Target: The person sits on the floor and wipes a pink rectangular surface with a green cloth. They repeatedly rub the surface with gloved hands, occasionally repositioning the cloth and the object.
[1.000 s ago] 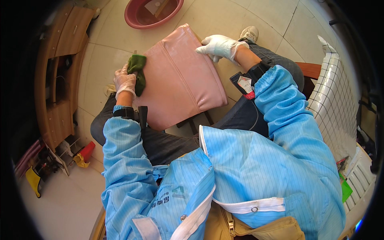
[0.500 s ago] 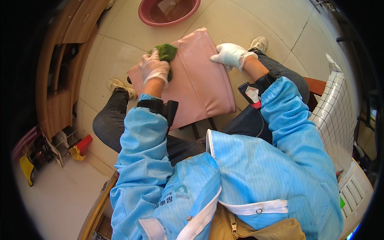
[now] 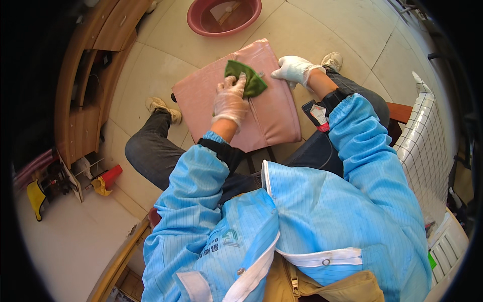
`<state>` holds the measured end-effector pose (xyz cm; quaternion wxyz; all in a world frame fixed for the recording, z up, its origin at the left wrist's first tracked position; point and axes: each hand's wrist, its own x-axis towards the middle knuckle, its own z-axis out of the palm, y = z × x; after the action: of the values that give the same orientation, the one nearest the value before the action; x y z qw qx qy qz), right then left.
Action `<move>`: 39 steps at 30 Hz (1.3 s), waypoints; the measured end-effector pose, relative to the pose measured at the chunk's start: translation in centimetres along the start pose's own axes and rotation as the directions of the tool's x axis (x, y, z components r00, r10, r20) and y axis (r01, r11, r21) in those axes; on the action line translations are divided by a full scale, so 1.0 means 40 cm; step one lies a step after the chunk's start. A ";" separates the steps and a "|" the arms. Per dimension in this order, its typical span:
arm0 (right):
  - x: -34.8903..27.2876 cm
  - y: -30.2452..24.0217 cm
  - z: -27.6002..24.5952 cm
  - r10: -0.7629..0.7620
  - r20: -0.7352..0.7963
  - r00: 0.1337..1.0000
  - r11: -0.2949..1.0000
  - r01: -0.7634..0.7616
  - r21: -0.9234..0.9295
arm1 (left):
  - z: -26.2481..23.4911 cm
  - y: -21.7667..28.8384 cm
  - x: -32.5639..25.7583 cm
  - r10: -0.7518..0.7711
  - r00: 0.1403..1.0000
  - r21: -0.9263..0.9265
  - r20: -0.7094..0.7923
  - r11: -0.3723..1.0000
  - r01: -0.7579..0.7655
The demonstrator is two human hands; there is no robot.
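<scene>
A pink leather-like padded seat [image 3: 201, 103] with a stitched seam stands between my knees, on dark legs partly visible below it. My left hand [image 3: 230, 103], in a thin clear glove, holds a folded green cloth [image 3: 253, 84] and presses it on the seat's upper middle, over the seam. My right hand [image 3: 298, 69], in a white glove, grips the seat's far right edge; its thumb lies on the upper side and the other fingers are mostly hidden beyond the edge.
Beyond the seat, a dark pink basin [image 3: 196, 25] with something pale in it sits on the tiled floor. A wooden cabinet [image 3: 84, 126] lines the left. To the right are a white grid-patterned cover [image 3: 420, 138] and a white slatted chair [image 3: 448, 246].
My left hand has moved right across the seat with the green cloth, from its left part to the seam. The right hand keeps its place at the right edge. The view has shifted slightly.
</scene>
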<state>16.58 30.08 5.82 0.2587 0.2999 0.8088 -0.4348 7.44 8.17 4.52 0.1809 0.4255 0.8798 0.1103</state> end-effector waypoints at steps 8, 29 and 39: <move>0.022 0.010 0.001 -0.010 0.016 1.000 0.999 0.011 -0.045 | 0.029 0.019 -0.122 0.174 0.980 0.038 0.096 0.983 -0.179; 0.009 -0.029 -0.014 0.031 0.004 1.000 0.991 -0.031 -0.133 | -0.028 -0.123 -0.250 -0.001 0.968 0.068 0.253 0.998 -0.017; 0.007 -0.049 -0.014 0.029 -0.028 0.999 0.976 -0.035 -0.215 | -0.039 -0.272 -0.151 -0.275 0.960 -0.086 -0.059 0.959 0.270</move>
<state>14.90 29.78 6.99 0.2868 0.2884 0.8493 -0.3365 2.54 -3.33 3.51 0.1796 0.2887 0.9309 0.1333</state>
